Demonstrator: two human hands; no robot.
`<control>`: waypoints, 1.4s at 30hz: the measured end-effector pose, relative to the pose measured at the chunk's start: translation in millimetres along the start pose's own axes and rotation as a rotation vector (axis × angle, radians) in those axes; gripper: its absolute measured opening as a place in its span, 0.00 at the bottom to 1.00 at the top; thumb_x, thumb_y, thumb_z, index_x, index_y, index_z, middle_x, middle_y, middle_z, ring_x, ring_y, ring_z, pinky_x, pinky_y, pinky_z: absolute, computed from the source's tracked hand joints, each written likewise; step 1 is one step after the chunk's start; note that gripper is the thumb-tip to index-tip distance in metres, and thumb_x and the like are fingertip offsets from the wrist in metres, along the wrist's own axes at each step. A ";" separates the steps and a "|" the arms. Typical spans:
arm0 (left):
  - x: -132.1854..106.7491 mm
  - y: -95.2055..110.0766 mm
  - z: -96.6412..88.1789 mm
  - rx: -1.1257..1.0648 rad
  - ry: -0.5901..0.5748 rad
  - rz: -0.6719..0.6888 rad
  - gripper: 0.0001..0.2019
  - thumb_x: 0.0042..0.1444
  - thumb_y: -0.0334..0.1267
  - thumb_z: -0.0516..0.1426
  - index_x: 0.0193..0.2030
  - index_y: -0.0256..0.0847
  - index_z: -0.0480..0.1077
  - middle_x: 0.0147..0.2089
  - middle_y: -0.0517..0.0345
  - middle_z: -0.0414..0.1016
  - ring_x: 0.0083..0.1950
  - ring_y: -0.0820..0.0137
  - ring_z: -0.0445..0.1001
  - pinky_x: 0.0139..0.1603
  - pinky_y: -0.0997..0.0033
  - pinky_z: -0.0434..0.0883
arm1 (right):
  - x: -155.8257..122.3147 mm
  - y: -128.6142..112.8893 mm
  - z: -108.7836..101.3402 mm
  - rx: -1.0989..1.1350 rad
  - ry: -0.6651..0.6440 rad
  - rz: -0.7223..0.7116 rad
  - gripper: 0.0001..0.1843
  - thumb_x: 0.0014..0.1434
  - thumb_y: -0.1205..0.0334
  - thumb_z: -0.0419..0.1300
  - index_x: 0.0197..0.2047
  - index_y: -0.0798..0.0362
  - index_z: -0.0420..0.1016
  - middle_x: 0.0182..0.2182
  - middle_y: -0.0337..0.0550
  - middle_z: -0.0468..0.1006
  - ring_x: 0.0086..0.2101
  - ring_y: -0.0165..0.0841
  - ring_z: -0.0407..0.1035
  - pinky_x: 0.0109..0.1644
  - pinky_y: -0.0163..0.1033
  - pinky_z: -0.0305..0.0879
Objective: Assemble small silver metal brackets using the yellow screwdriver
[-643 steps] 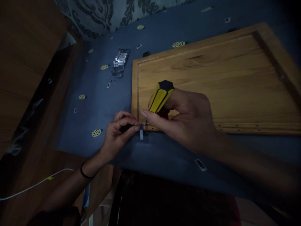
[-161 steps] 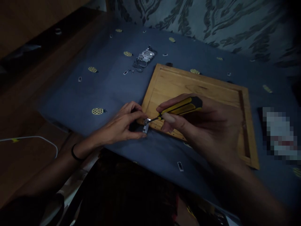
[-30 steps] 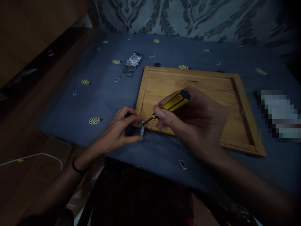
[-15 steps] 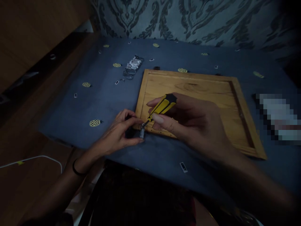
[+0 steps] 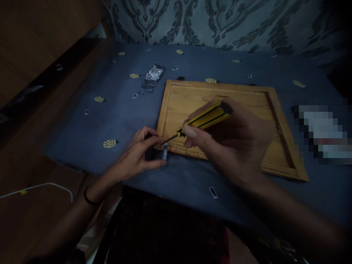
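Note:
My right hand [image 5: 231, 143] grips a yellow and black screwdriver [image 5: 206, 119], its shaft slanting down to the left. The tip reaches the near left corner of a framed wooden panel [image 5: 189, 99], beside a small metal hinge [image 5: 165, 152]. That hinge sits on the panel's near edge and juts toward me. My left hand [image 5: 140, 150] steadies it between thumb and fingers, the fingers resting on the panel's corner. Whether the tip touches a screw is too small to tell.
Several metal hinges [image 5: 154, 75] lie in a cluster beyond the panel, with tiny screws [image 5: 142, 93] near them. The table has a blue pineapple-print cloth [image 5: 110, 121]. A pixelated object [image 5: 321, 128] lies to the right. A wooden cabinet [image 5: 41, 47] stands at left.
My right hand has drawn back to the right, and the screwdriver now lies at a flatter angle, its tip moved slightly left. My left hand keeps its hold on the hinge.

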State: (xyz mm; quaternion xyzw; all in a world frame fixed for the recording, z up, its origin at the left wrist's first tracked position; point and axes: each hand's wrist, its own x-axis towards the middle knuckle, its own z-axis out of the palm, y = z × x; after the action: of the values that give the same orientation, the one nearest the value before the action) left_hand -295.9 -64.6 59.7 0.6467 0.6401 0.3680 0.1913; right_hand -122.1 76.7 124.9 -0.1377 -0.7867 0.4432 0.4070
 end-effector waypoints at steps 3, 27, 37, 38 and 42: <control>-0.5 -1.8 0.9 -0.002 0.008 0.018 0.21 0.60 0.46 0.69 0.58 0.45 0.76 0.57 0.51 0.69 0.61 0.56 0.69 0.63 0.54 0.72 | 1.9 -0.7 -1.7 -0.026 0.074 -0.028 0.15 0.59 0.55 0.75 0.30 0.46 0.73 0.26 0.34 0.76 0.24 0.29 0.70 0.27 0.38 0.70; 0.6 0.9 -1.0 -0.023 -0.007 -0.010 0.21 0.60 0.48 0.68 0.58 0.46 0.76 0.57 0.50 0.69 0.62 0.55 0.69 0.65 0.49 0.71 | -3.8 11.9 3.7 0.007 0.018 0.069 0.21 0.56 0.46 0.76 0.28 0.45 0.70 0.26 0.34 0.74 0.25 0.31 0.70 0.28 0.41 0.71; 1.4 3.1 -2.8 -0.017 -0.032 -0.040 0.22 0.60 0.46 0.68 0.59 0.46 0.75 0.57 0.50 0.69 0.63 0.54 0.69 0.67 0.47 0.70 | -4.1 11.0 3.7 -0.049 0.001 0.025 0.18 0.59 0.45 0.74 0.32 0.46 0.74 0.26 0.36 0.73 0.25 0.32 0.70 0.27 0.41 0.73; 1.3 3.1 -2.8 -0.019 -0.033 -0.041 0.22 0.60 0.47 0.68 0.59 0.45 0.75 0.57 0.50 0.69 0.64 0.54 0.69 0.67 0.47 0.70 | -3.8 11.5 3.7 -0.050 -0.007 0.021 0.17 0.59 0.45 0.73 0.32 0.46 0.74 0.26 0.36 0.72 0.25 0.31 0.69 0.27 0.40 0.72; 0.7 2.4 -2.0 -0.019 -0.025 -0.033 0.22 0.61 0.47 0.68 0.59 0.45 0.75 0.57 0.50 0.69 0.62 0.55 0.69 0.66 0.48 0.71 | -4.5 14.4 3.2 -0.045 0.003 0.020 0.15 0.59 0.48 0.74 0.35 0.46 0.77 0.28 0.37 0.74 0.26 0.31 0.70 0.27 0.40 0.72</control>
State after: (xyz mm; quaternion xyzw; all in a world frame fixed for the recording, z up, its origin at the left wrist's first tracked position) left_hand -295.8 -64.6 62.8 0.6390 0.6446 0.3627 0.2113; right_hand -123.8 80.4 110.0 -0.1553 -0.7944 0.4291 0.4007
